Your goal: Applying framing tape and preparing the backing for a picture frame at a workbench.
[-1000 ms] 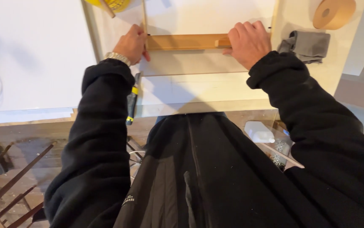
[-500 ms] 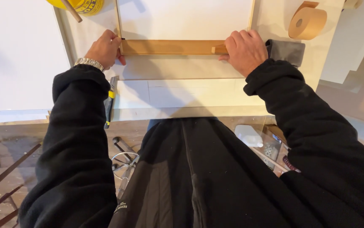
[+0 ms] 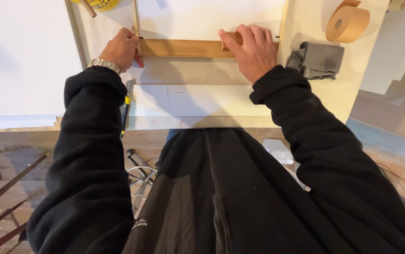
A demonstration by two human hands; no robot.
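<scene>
Both hands are pressing on a wooden bar (image 3: pixel 183 48) that is lying crosswise at 12 o'clock on the pale counter (image 3: pixel 315 99), forming the near side of a thin wooden frame. The left hand (image 3: pixel 120 49) is pinching the bar's left corner, fingers closed on it. The right hand (image 3: pixel 252 49) is lying flat over the bar's right part, fingers together and curling onto the wood. At 2 o'clock a folded grey cloth (image 3: pixel 317 59) is lying beside a roll of brown tape (image 3: pixel 348 22). A yellow-and-black tool (image 3: pixel 126 106) is lying under the left sleeve at 9 o'clock.
</scene>
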